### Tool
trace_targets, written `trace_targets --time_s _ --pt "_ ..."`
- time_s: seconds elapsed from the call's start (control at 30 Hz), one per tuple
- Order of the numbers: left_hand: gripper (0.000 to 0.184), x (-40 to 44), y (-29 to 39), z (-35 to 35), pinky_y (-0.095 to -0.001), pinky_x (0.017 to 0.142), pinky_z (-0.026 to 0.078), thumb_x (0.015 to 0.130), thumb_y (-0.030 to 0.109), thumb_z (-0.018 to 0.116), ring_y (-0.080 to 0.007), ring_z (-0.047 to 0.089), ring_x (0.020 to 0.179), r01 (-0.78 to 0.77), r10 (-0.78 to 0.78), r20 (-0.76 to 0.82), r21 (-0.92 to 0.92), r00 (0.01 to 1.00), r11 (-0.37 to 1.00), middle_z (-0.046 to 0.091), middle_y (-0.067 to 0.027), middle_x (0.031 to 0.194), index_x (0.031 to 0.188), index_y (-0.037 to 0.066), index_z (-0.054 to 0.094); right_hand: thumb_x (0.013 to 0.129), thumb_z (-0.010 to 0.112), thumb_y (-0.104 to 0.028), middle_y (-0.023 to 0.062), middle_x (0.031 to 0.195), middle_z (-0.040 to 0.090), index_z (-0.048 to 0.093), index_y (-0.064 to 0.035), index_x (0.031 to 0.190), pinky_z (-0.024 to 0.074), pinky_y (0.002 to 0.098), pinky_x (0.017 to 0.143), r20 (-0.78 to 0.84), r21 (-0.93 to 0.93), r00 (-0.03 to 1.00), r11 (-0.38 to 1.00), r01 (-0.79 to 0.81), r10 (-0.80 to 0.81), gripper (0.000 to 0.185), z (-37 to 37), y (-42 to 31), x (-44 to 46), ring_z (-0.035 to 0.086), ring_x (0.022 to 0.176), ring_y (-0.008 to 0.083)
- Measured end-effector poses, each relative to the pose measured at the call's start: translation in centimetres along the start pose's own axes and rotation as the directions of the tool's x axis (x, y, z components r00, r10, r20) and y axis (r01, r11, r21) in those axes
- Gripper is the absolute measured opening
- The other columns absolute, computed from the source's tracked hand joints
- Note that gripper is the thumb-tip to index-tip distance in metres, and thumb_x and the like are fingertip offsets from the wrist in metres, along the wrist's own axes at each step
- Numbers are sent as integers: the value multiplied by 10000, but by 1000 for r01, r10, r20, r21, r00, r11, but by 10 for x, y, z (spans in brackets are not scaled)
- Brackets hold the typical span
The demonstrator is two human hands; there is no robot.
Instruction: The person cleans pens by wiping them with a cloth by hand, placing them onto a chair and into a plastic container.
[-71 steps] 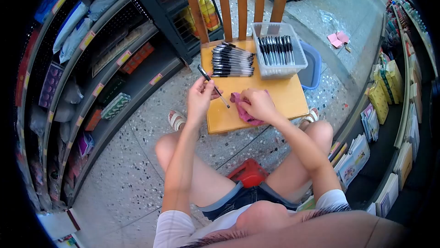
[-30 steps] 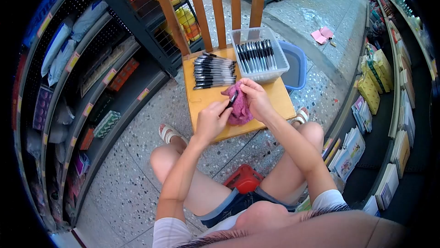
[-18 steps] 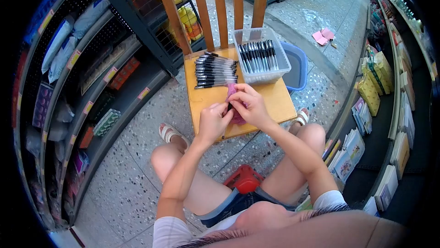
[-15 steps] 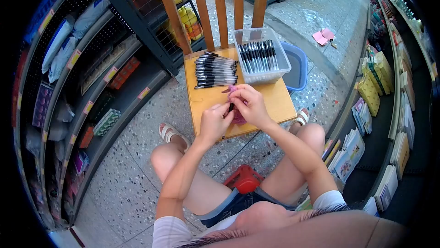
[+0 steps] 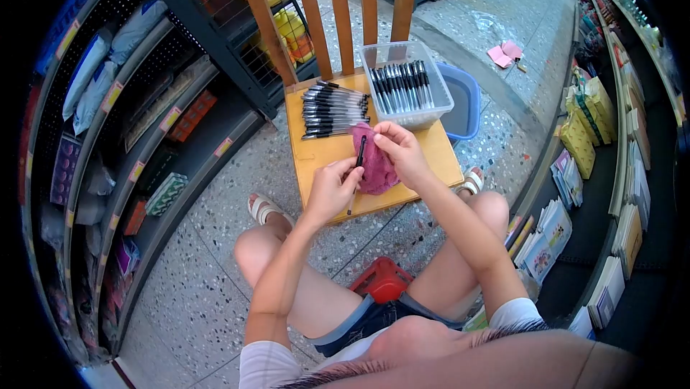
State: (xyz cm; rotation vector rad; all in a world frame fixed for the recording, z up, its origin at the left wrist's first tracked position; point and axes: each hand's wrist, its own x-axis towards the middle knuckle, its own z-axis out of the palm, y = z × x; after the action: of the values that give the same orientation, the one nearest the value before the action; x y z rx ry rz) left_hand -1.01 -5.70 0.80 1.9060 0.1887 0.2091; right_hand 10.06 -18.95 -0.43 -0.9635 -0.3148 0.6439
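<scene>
My left hand [image 5: 336, 186] is closed around a black-capped pen [image 5: 361, 153], its cap end pointing away from me. A purple-pink cloth [image 5: 376, 168] hangs from the pinched fingers of my right hand [image 5: 402, 152], just right of the pen and partly behind it. Both hands are above the front of a wooden chair seat [image 5: 313, 173]. Farther back on the seat lies a row of black-capped pens [image 5: 335, 110]. Beside that row stands a clear plastic box [image 5: 419, 117] with several more pens [image 5: 401, 87] inside.
A blue basin [image 5: 466, 105] sits on the floor behind the chair's right side. The chair's wooden slats [image 5: 338, 15] rise at the back. Stocked shelves line the left [image 5: 154, 195] and right [image 5: 568, 245]. A red stool [image 5: 384, 280] is beneath me.
My right hand has moved right and slightly up from the pen. The cloth, earlier bunched around the pen under my fingers, now hangs spread out, and the black cap shows.
</scene>
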Motion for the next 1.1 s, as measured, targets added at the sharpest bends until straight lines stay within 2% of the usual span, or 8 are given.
trace_targets --time_s 0.03,0.13,0.27,0.37,0.53,0.77,0.97,1.1 --pt "178 1 -7 3 -267 515 437 857 115 564 -118 572 567 -2 3 12 -53 1000 999 598 -88 645 945 -26 628 880 541 -61 3 857 599 565 -31 884 472 208 696 39 108 998 993 -55 51 39 0 -1 -1 560 759 56" --pt "193 3 -18 6 -259 521 439 885 123 529 -107 569 578 34 -23 69 -167 997 985 598 -69 657 967 -29 613 864 569 -56 5 848 599 570 -29 886 478 209 701 116 87 990 992 -92 82 35 -2 1 -1 562 765 57" --pt "198 2 -14 8 -241 601 452 932 136 473 -93 555 650 82 -42 157 -257 987 963 590 -32 755 833 -20 541 863 561 -36 5 834 599 577 -6 892 465 210 693 141 -165 990 986 24 -1 44 1 -2 -3 554 763 60" --pt "156 3 -13 13 -230 614 458 913 120 510 -92 568 675 170 -119 160 -358 980 918 603 -38 804 915 -26 565 870 548 -32 4 818 599 580 6 894 456 210 669 82 -299 987 941 159 -140 55 1 -2 0 544 750 59" --pt "207 -4 -16 14 -213 593 473 845 81 607 -81 590 666 194 -182 68 -284 981 939 629 -33 767 1003 -52 600 887 521 -41 5 814 596 571 6 902 455 206 648 -14 -386 974 900 202 -224 70 -5 -2 5 535 738 50" --pt "179 -1 -23 19 -214 560 470 831 78 626 -72 579 620 182 -212 -36 -386 977 904 627 -31 721 954 -52 624 889 548 -81 -4 856 595 561 -26 930 460 184 658 22 -17 1000 1000 19 -19 70 0 6 1 543 732 36" --pt "222 -4 -15 21 -204 601 465 853 92 608 -59 566 665 150 -162 -27 -266 986 952 632 -33 788 1008 -67 606 879 553 -67 -9 835 592 565 -16 922 446 196 689 23 -239 997 968 80 -77 68 3 11 -5 533 760 45" --pt "230 -3 -16 17 -200 602 458 848 97 614 -55 563 664 127 -154 -92 -251 984 960 636 -37 784 1011 -67 613 874 547 -51 0 829 597 574 -7 916 454 201 658 31 -236 994 966 105 -101 66 8 21 -13 534 742 45"
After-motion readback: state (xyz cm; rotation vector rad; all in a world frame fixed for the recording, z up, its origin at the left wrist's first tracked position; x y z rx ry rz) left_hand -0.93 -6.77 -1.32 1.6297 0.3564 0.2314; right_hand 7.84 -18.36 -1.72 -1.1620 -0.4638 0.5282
